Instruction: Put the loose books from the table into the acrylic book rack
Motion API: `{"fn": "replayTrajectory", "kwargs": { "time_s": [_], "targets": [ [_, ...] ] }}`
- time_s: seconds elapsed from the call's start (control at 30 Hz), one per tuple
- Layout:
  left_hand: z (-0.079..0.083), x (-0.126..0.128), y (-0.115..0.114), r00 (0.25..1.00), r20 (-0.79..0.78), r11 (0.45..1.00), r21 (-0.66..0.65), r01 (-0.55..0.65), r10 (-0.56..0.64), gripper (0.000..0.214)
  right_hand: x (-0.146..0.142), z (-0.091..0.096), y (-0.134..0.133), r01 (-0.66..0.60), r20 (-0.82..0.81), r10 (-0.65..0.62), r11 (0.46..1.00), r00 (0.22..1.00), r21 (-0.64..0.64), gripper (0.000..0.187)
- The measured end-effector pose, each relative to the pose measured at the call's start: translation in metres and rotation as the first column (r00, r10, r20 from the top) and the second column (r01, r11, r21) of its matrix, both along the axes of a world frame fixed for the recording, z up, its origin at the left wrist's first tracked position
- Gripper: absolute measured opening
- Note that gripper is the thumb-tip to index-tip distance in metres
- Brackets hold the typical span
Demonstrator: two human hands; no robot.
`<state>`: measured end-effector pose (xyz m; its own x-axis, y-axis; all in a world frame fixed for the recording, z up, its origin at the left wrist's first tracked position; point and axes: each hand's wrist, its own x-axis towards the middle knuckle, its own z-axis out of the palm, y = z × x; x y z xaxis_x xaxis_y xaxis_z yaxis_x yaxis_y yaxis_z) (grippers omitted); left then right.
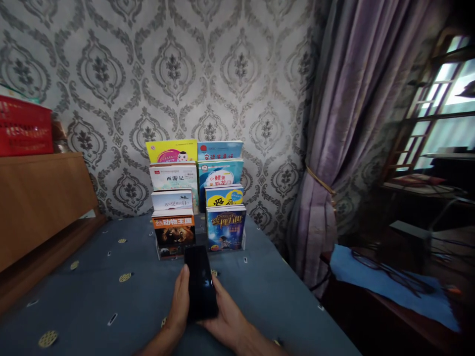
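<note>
A black smartphone (201, 286) is held upright between my two hands, its dark screen facing me. My left hand (178, 300) grips its left edge, thumb along the side. On the opposite edge, my right hand (227, 313) is closed round the lower part. Just beyond the phone stands a tiered rack of books in two columns. At its front are an orange and black book with a lion (173, 232) and a dark blue book (225, 228). Behind them rise white books (173, 180), a yellow book (172, 151) and light blue books (220, 148).
Under the rack lies a blue-grey patterned bedspread (122, 301). A wooden headboard (40, 202) with a red basket (24, 126) on top is at left. To the right hang a purple curtain (337, 128) and a dark table bearing a blue cloth (393, 287) and eyeglasses (393, 272).
</note>
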<state>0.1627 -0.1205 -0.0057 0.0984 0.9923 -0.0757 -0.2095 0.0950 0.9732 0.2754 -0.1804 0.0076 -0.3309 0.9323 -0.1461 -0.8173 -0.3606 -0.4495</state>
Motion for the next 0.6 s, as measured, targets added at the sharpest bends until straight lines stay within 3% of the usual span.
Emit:
{"fn": "replayTrajectory", "kwargs": {
  "time_s": [0.17, 0.27, 0.37, 0.47, 0.53, 0.6],
  "targets": [
    [-0.005, 0.000, -0.001, 0.999, -0.028, 0.999, -0.015, -0.038, 0.038, 0.066, 0.007, 0.000, -0.002, -0.041, -0.012, 0.040, 0.997, 0.999, -0.071, 0.045],
    [0.002, -0.003, -0.002, 0.991, -0.124, 0.995, 0.089, -0.036, 0.047, 0.062, 0.008, 0.002, -0.001, -0.048, -0.074, 0.041, 0.994, 0.996, -0.101, 0.047],
    [0.026, -0.010, 0.000, 0.966, -0.243, 0.953, 0.303, -0.009, 0.086, 0.058, 0.011, 0.005, -0.001, -0.043, -0.105, 0.033, 0.995, 0.994, -0.095, 0.056],
    [0.064, -0.022, -0.002, 0.937, -0.302, 0.878, 0.478, -0.010, 0.176, 0.052, 0.014, 0.006, -0.001, -0.043, -0.110, 0.033, 0.995, 0.993, -0.089, 0.062],
    [0.086, -0.033, -0.014, 0.935, -0.354, 0.854, 0.493, 0.168, 0.020, 0.039, 0.015, 0.005, 0.001, -0.046, -0.121, 0.035, 0.995, 0.992, -0.086, 0.061],
    [0.094, -0.047, -0.037, 0.933, -0.311, 0.881, 0.372, 0.293, -0.180, 0.033, 0.015, 0.004, 0.003, -0.051, -0.137, 0.040, 0.996, 0.990, -0.078, 0.060]
  ]
}}
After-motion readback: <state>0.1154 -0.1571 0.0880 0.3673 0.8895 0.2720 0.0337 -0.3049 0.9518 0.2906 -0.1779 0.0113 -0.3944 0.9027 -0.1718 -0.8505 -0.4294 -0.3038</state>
